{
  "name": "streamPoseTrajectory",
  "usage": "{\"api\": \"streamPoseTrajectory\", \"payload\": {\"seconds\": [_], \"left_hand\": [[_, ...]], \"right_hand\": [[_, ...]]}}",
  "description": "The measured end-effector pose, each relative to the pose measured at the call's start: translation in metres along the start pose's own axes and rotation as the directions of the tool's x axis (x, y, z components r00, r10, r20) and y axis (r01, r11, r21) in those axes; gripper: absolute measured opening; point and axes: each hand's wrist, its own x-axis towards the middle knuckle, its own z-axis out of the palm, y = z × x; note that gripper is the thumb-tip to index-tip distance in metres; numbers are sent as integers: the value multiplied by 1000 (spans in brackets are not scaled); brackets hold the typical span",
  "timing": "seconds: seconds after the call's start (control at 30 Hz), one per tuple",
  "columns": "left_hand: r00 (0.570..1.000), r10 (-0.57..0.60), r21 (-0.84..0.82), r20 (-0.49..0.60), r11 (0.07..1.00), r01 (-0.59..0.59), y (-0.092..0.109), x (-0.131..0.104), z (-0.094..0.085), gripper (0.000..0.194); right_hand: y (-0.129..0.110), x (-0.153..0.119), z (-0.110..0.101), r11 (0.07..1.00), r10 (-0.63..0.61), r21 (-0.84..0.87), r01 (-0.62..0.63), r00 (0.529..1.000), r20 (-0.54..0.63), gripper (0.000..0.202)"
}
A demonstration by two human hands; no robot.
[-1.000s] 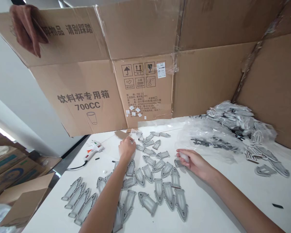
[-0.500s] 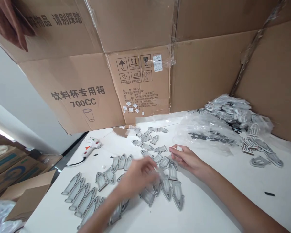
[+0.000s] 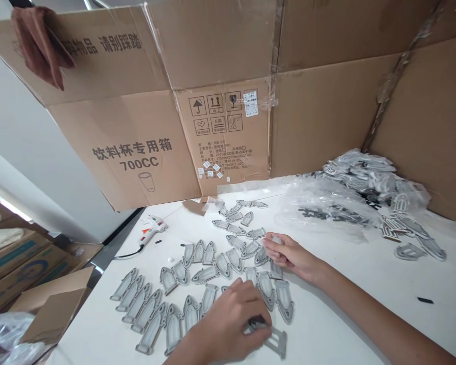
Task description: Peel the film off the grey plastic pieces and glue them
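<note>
Many grey boat-shaped pieces (image 3: 151, 328) lie on the white table (image 3: 327, 324), some in a slanted row at the left, others scattered across the middle. Near the front edge, my left hand (image 3: 237, 314) is closed round one grey piece (image 3: 277, 342), whose slotted end sticks out to the right of the fingers. Farther back, my right hand (image 3: 289, 252) is pinched on a small white object (image 3: 276, 239), mostly covered by the fingers, beside several grey pieces.
A white glue gun (image 3: 152, 230) with a black cord lies at the back left. Clear plastic bags (image 3: 327, 203) with dark parts and a heap of wrapped pieces (image 3: 359, 172) sit at the back right. Cardboard panels (image 3: 220, 61) stand behind the table.
My left hand has moved toward the front edge and a grey piece now shows in its fingers. My right hand has stayed nearly in place. The view has shifted slightly.
</note>
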Motion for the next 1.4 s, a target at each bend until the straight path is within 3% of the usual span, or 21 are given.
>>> {"api": "streamPoseTrajectory", "payload": {"seconds": [0.2, 0.3, 0.4, 0.5, 0.7, 0.77, 0.87, 0.97, 1.03, 1.13, 1.23, 1.4], "left_hand": [[972, -81, 39, -222, 995, 92, -23, 4, 8, 14], [935, -203, -158, -290, 974, 162, -25, 4, 10, 34], [862, -359, -471, -358, 867, 165, -25, 6, 10, 40], [839, -399, -610, -369, 786, 106, -26, 9, 10, 26], [830, -429, -631, -356, 766, 126, -25, 9, 13, 23], [833, -396, -587, -386, 802, 110, -24, 7, 14, 17], [864, -323, -504, -387, 859, 96, -22, 3, 16, 11], [911, -261, -453, -318, 886, 95, -22, 0, 19, 15], [929, -169, -360, -328, 932, 42, -25, 0, 23, 14], [904, 90, -83, -417, 987, -137, -30, 3, 27, 17], [854, 332, 182, -401, 942, -281, -34, 5, 26, 18], [837, 460, 365, -296, 864, -346, -36, 6, 21, 9]], "right_hand": [[7, -4, 12, 986, 10, -167, -12, 1000, -10, 53], [6, -8, 22, 966, -16, -258, 29, 998, 54, 50], [5, -13, 33, 949, -24, -313, 49, 996, 83, 51], [7, -15, 40, 959, 22, -282, 13, 992, 121, 54], [13, -11, 31, 986, 70, -162, -34, 973, 218, 49], [12, -9, 25, 988, 45, -154, -15, 980, 193, 49], [9, -5, 16, 981, -40, -192, 41, 999, 12, 52], [10, 2, 5, 962, -140, -261, 86, 971, -195, 55], [11, 6, -2, 955, -175, -280, 93, 942, -285, 59], [15, 10, -10, 963, -188, -252, 100, 915, -357, 62], [17, 12, -13, 971, -189, -212, 114, 908, -375, 62], [17, 13, -11, 973, -187, -196, 118, 904, -385, 63]]}}
